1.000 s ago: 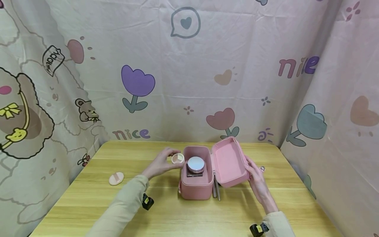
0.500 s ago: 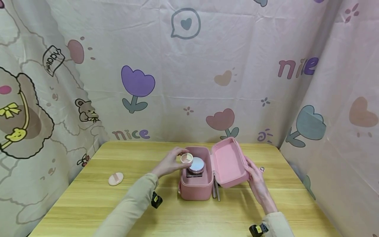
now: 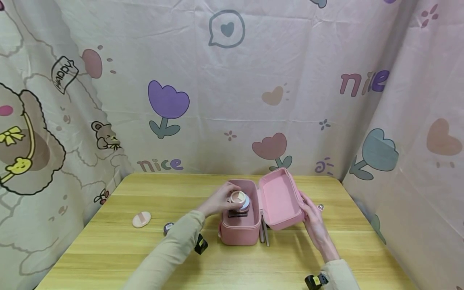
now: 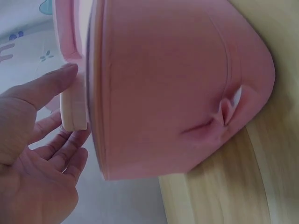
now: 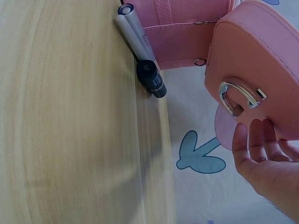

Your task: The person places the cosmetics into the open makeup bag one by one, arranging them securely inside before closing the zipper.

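My left hand (image 3: 219, 199) pinches a small round makeup palette (image 3: 237, 197) with several cream and brown sections, thumb and fingers on its rim. It is over the mouth of the open pink case (image 3: 240, 235); the left wrist view shows the palette's pale side (image 4: 74, 109) beside the case's zipped rim. Under it in the case, partly covered, are a round compact (image 3: 246, 204) with a pale top and a dark flat palette (image 3: 237, 214). My right hand (image 3: 312, 215) holds the outer edge of the tilted-back lid (image 3: 279, 197), its fingers (image 5: 257, 140) against the lid's outside near a metal-ringed handle (image 5: 240, 95).
A powder puff (image 3: 141, 219) lies at left on the wooden table (image 3: 108, 249). Beside my left sleeve is a small dark round item (image 3: 168, 228). Silvery pens (image 5: 135, 35) and a black-capped tube (image 5: 152, 79) lie beside the case, under the lid. A printed curtain (image 3: 217, 80) hangs behind.
My left hand has moved right with the round palette, from beside the case to over its inside, above the compact. The dark item has come out from behind my sleeve. My right hand stays put.
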Action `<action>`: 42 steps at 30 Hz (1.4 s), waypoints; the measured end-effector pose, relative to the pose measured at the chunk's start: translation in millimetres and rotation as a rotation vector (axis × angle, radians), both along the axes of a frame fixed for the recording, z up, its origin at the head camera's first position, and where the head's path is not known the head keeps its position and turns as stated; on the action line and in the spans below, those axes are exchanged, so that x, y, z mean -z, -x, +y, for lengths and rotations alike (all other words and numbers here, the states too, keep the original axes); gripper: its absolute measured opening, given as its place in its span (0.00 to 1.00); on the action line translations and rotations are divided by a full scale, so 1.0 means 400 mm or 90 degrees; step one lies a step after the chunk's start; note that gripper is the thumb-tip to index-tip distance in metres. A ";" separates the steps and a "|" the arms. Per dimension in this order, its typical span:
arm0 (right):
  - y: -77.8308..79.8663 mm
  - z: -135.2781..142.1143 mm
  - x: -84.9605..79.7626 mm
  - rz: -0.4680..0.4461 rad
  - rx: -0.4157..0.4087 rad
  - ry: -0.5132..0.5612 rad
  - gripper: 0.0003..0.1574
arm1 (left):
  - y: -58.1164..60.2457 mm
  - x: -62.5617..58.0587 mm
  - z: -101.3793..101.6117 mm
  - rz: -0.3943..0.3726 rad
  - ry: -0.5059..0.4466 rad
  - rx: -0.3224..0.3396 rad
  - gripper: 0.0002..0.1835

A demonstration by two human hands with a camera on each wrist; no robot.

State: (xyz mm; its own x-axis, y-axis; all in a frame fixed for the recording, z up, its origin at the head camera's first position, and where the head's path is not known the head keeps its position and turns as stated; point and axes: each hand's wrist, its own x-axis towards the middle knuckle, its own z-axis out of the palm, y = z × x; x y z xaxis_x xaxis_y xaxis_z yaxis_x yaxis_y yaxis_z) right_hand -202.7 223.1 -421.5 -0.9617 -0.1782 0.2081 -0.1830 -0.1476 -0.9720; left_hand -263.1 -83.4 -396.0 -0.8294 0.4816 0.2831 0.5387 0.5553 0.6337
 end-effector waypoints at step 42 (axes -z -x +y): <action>-0.002 0.002 0.000 0.005 -0.005 0.000 0.32 | -0.014 0.036 0.097 0.105 0.271 -0.032 0.34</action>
